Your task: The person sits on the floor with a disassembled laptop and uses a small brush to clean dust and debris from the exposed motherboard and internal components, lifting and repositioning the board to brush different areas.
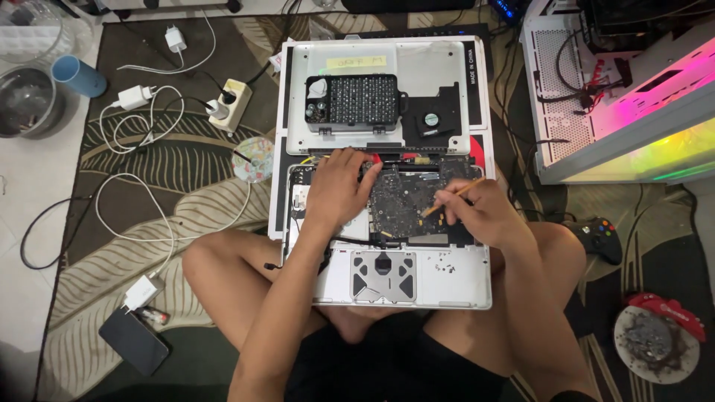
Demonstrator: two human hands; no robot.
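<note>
pale yellow rectangular label (356, 62) on silver panel (432, 59), dark phone screen (134, 341) on rug

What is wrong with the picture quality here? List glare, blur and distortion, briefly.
Head view: the glowing pink and green computer case at right is overexposed; the white tiled floor at left is washed out; straight edges bow slightly toward the corners; the dark circuit board under the left hand and right hand looks soft, fine parts unreadable.

Matt silver metal laptop shell (417, 286), dark matt circuit board (402, 197), thin wooden stick (450, 199), woven patterned rug (149, 186).
</note>
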